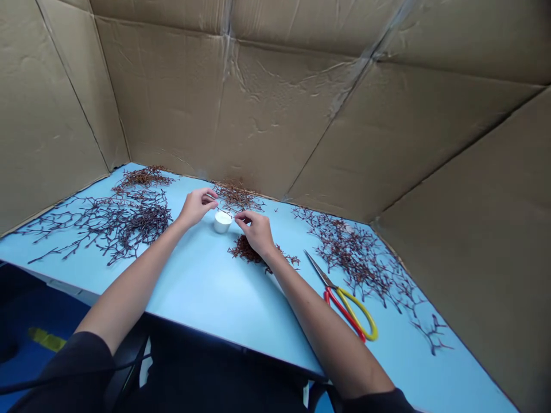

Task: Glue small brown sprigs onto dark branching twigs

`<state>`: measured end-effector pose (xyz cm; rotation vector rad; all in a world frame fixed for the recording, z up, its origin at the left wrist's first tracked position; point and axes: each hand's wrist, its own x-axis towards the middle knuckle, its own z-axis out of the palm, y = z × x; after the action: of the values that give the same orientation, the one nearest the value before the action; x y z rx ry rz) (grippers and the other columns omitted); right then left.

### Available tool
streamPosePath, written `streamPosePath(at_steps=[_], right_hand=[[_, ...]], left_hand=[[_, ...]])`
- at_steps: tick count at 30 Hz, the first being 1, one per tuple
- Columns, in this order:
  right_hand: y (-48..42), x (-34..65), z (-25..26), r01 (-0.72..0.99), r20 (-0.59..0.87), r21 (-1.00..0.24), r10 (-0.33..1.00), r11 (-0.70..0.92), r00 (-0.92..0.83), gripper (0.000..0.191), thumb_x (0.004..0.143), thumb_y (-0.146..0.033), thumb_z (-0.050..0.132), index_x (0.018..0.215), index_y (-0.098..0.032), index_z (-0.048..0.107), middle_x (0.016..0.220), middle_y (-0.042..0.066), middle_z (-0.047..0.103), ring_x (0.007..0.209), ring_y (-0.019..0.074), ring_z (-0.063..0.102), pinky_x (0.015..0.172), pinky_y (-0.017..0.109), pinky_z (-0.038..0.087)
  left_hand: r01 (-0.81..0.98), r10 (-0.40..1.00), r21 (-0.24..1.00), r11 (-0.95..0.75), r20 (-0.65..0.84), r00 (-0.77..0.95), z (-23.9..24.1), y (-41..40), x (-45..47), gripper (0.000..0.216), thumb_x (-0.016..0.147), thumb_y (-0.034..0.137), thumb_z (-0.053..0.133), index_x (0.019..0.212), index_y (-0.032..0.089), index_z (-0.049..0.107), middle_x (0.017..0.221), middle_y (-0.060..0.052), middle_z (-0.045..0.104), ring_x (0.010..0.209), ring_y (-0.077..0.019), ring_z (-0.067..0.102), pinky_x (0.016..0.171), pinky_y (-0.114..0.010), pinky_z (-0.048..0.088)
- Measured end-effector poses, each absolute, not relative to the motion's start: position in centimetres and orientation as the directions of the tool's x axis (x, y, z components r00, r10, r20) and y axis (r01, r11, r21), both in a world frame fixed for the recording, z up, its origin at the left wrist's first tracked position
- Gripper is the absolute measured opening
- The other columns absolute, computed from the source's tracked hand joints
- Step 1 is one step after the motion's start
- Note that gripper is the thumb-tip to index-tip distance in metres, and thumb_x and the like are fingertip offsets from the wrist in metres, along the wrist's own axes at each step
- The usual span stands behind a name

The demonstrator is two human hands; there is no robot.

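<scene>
Between my two hands a thin dark twig [224,211] stretches over a small white cup [222,222] with whitish contents. My left hand [200,205] pinches its left end, just above and left of the cup. On the cup's right side, my right hand [255,229] has its fingertips closed on the other end. Below my right wrist lies a pile of short reddish-brown twig pieces [245,249], partly hidden by the hand. Another heap of brown twigs [236,196] sits behind the cup, against the cardboard.
Dark branched twigs [142,221] spread over the left of the blue table [202,281], with a browner heap [144,178] behind. More branched twigs [357,252] cover the right. Scissors [340,298] with red and yellow handles lie beside my right forearm. Cardboard walls [275,103] enclose the back and sides.
</scene>
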<state>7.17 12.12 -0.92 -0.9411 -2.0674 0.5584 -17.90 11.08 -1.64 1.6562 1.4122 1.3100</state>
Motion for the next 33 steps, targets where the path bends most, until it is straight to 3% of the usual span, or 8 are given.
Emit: streamPosePath(at_steps=[12,26,29,33], right_hand=[[12.5,7.5,-1.1,0.479,0.463,-0.561,0.735,0.675,-0.495,0.011,0.095,-0.022,0.07,0.097,-0.025,0.081,0.099,0.006,0.084,0.087,0.0252,0.076,0.084,0.036,0.056],[12.2,7.8,-0.2,0.497,0.497,-0.515,0.716,0.698,-0.49,0.01,0.094,-0.019,0.071,0.094,-0.025,0.079,0.095,0.006,0.082,0.082,0.0241,0.072,0.081,0.037,0.053],[12.1,7.6,0.0,0.481,0.516,-0.537,0.721,0.693,-0.462,0.009,0.094,-0.021,0.07,0.094,-0.025,0.079,0.094,0.005,0.081,0.082,0.024,0.071,0.082,0.037,0.053],[11.9,7.5,0.3,0.444,0.537,-0.593,0.741,0.672,-0.403,0.011,0.094,-0.026,0.068,0.096,-0.023,0.079,0.097,0.007,0.082,0.084,0.0237,0.072,0.084,0.038,0.055]], left_hand=[[0.497,0.943,0.816,-0.294,0.331,0.015,-1.7,11.0,-17.9,0.039,0.103,0.039,0.07,0.136,0.017,0.066,0.136,-0.012,0.068,0.115,-0.0265,0.07,0.097,-0.048,0.063],[0.475,0.911,0.794,-0.379,0.409,0.043,-1.8,11.1,-17.8,0.038,0.103,0.039,0.07,0.134,0.017,0.066,0.133,-0.012,0.069,0.113,-0.0258,0.071,0.096,-0.047,0.063],[0.438,0.9,0.81,-0.39,0.436,-0.007,-1.5,11.0,-17.6,0.035,0.103,0.039,0.07,0.129,0.016,0.068,0.127,-0.011,0.071,0.108,-0.0239,0.072,0.093,-0.045,0.064],[0.356,0.875,0.837,-0.415,0.475,-0.097,-0.8,10.8,-17.5,0.022,0.095,0.034,0.079,0.106,0.015,0.073,0.103,-0.007,0.078,0.095,-0.0218,0.076,0.089,-0.04,0.064]])
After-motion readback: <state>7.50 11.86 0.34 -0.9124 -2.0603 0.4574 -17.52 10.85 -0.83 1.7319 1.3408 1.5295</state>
